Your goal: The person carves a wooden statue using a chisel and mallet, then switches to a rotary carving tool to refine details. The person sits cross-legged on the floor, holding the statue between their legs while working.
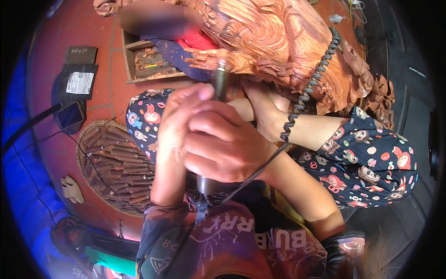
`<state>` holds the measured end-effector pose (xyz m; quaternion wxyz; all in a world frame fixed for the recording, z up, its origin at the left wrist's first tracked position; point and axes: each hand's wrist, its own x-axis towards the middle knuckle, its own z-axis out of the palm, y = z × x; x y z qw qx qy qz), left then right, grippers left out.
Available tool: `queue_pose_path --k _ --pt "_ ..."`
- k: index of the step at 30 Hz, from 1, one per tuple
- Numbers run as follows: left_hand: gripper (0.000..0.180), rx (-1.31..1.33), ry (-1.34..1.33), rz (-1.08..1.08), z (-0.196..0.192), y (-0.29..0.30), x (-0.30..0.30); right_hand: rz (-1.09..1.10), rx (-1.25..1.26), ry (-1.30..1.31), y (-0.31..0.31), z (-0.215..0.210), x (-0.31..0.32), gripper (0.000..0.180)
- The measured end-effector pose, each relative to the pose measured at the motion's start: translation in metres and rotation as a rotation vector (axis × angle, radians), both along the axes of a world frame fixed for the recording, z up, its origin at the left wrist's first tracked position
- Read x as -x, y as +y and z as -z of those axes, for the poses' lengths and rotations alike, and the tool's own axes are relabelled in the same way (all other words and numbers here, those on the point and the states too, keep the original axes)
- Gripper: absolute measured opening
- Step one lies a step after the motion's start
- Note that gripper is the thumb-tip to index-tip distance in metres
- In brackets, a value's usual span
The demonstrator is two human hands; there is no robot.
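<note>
In front of my chest is a metal rotary carving handpiece (206, 185), upright in the view. My right hand (223, 142) is closed in a fist round its body. Against it, my left hand (183, 104) is closed on the upper part, its thumb beside the ribbed neck; its other fingers are partly hidden. The tip is blurred. A black coiled cord (304, 95) curves down from the upper right towards the handpiece's lower end. Beyond my hands lies a large carved reddish wood piece (274, 32) with swirling relief.
At left, a round woven basket (83, 151) holds several wooden-handled carving tools. A wooden tray (130, 69) with shavings stands at the upper left. A phone (70, 116), a dark labelled packet (80, 83) and a pale small object (72, 189) lie on the red tiles. My crossed legs surround the workspace.
</note>
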<state>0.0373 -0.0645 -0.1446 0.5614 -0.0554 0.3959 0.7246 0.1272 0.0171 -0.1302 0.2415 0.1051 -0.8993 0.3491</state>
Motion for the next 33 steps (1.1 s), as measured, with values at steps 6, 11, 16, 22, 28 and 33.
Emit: queue_pose_path --k 6,11,16,22,28,33 --pt "0.02 -0.017 -0.09 -0.027 0.007 -0.002 0.001 -0.019 0.099 0.021 0.004 -0.001 0.006 0.013" --pt "0.021 0.035 -0.039 -0.121 -0.015 0.014 -0.021 -0.026 0.182 -0.084 0.013 -0.012 -0.013 0.012" --pt "0.023 0.17 0.235 -0.192 -0.01 0.009 -0.012 -0.035 0.315 0.039 0.003 -0.01 0.013 0.012" --pt "0.027 0.127 -0.063 -0.06 -0.011 0.011 -0.013 0.016 0.279 0.003 0.005 -0.007 -0.001 0.009" --pt "0.026 0.02 -0.057 -0.087 0.002 0.008 -0.016 0.02 0.218 -0.009 0.011 -0.009 -0.006 0.01" --pt "0.022 0.193 0.29 -0.199 0.007 0.01 -0.022 -0.073 0.38 0.032 0.018 -0.018 0.007 0.015"
